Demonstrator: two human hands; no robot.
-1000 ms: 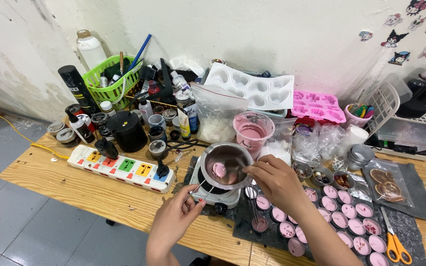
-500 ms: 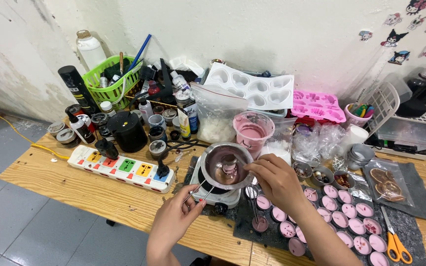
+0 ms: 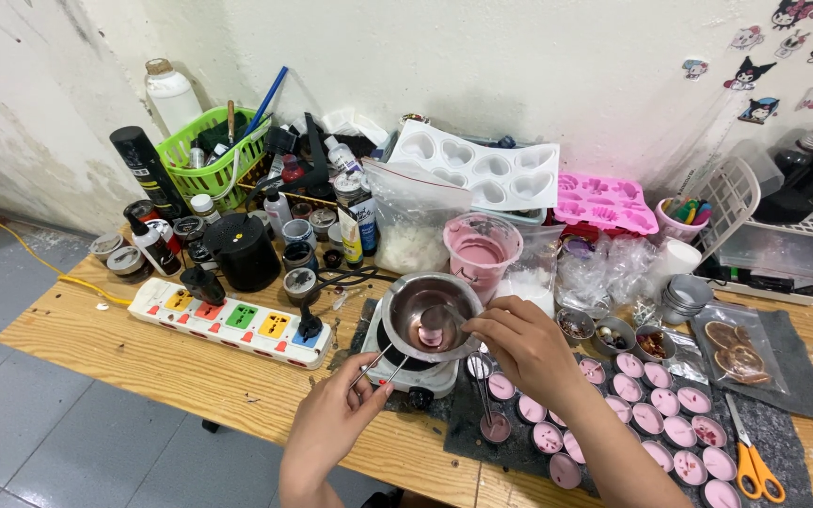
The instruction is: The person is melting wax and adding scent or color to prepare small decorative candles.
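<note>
We have the small metal melting pot (image 3: 428, 316) sitting on the little hot plate (image 3: 413, 374) at the table's front edge, with a shallow pool of pink melted wax in its bottom. Our left hand (image 3: 336, 420) is closed around the pot's thin wire handle (image 3: 380, 367), pinching it near the end; our right hand (image 3: 522, 344) is closed on a small spoon (image 3: 438, 318) whose bowl is down inside the pot. We judge the pot light but hot, thin-walled and easy to tip, so the wire handle is the only safe place to hold it (the rim likely burns). The wax is runny and will slop if jerked. Compared with a second ago, the pink in the pot looks less lumpy and the spoon sits lower inside; both hands are otherwise placed much as before
</note>
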